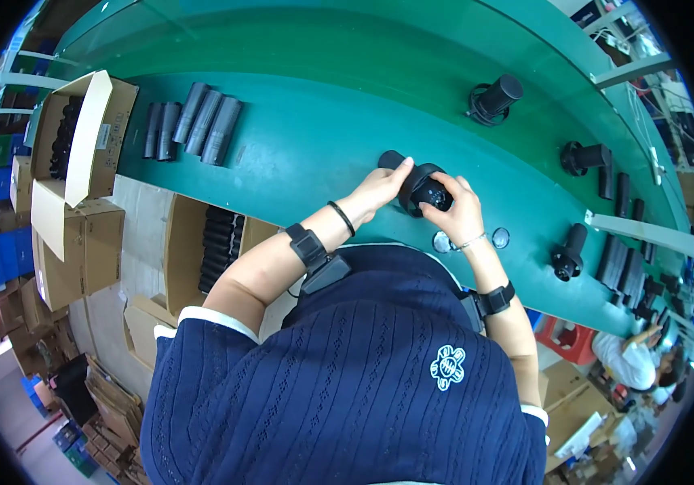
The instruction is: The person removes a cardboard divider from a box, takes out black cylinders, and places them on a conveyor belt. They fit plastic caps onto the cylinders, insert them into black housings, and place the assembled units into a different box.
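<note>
A black cylindrical fixture [413,187] with a wide, ringed round head is held over the green bench, tilted with its head toward me. My left hand [377,189] is closed around its narrower body. With thumb and fingers my right hand [463,212] grips the rim of the head, where a shiny dark face [432,195] shows. Just below the right hand, two small round glassy discs lie on the bench, one disc [441,242] left of the wrist and another disc [500,238] right of it. The fingers' undersides are hidden.
Several black tubes [208,121] lie at the bench's left. Similar black fixtures stand at the back [495,99] and right [569,252]. An open carton [100,133] sits left; another carton [183,250] holds black parts below the bench edge. A person [634,356] works at far right.
</note>
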Demonstrator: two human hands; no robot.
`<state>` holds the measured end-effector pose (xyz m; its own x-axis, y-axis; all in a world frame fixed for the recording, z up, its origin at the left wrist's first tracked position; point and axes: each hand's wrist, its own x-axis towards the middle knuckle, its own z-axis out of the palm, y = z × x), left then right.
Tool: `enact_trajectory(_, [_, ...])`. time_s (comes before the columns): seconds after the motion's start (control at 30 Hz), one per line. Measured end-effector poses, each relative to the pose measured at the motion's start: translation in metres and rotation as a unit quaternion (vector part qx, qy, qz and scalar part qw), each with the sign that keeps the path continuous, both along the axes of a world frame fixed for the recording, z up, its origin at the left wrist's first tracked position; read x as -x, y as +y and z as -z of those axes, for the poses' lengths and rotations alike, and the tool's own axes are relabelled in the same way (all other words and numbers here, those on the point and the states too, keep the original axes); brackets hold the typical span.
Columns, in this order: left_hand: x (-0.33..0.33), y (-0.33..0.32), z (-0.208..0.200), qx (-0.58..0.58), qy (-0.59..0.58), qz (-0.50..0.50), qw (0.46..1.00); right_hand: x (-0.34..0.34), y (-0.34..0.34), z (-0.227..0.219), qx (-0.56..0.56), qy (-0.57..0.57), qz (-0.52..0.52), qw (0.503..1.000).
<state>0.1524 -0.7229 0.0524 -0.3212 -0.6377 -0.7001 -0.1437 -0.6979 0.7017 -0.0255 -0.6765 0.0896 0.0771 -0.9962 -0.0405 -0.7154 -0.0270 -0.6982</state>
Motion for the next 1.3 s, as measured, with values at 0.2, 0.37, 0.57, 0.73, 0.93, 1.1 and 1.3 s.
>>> enact_trajectory(0.2, [-0.001, 0.003, 0.007, 0.028, 0.033, 0.015, 0.999, -0.004, -0.003, 0.0, -0.03, -0.013, -0.008, 0.999])
enact_trajectory(0.37, [-0.008, 0.0, 0.016, 0.037, -0.053, 0.082, 0.995, -0.009, -0.001, -0.002, -0.036, -0.008, -0.02, 0.999])
enact_trajectory(0.57, [-0.004, 0.008, 0.028, 0.027, 0.04, -0.011, 0.999, -0.013, -0.004, -0.004, -0.06, 0.001, -0.035, 0.998])
enact_trajectory(0.73, [0.009, 0.016, 0.052, 0.077, 0.029, -0.132, 0.988, -0.015, -0.001, -0.002, -0.057, 0.012, -0.042, 0.997])
enact_trajectory(0.93, [0.003, 0.015, 0.051, 0.045, 0.056, -0.104, 0.992, -0.017, -0.002, -0.004, -0.074, 0.039, -0.045, 0.996])
enact_trajectory(1.1, [-0.007, 0.005, 0.02, 0.276, -0.154, 0.036, 0.948, -0.015, -0.005, -0.005, -0.062, 0.044, -0.048, 0.996])
enact_trajectory(1.3, [0.001, -0.025, 0.021, 0.068, 0.093, 0.014, 0.993, -0.019, -0.006, -0.003, 0.008, 0.068, -0.065, 0.996])
